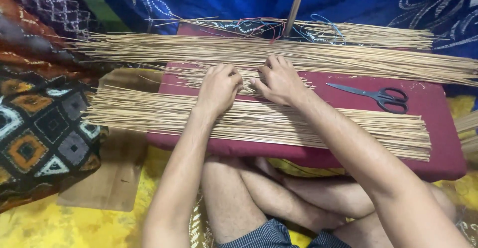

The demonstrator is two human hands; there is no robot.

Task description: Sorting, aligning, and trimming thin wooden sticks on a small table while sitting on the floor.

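Both hands curled, fingertips pinching | left hand (218, 87) and right hand (278, 80) side by side on my short bunch of thin pale bamboo sticks (196, 78) | sticks run left-right across the maroon padded board (433, 103) | bunch reaches further left, left hand nearer.

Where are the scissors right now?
In the head view, the scissors lie on the dark red board, to the right of the right hand, between the two long bundles of thin sticks.
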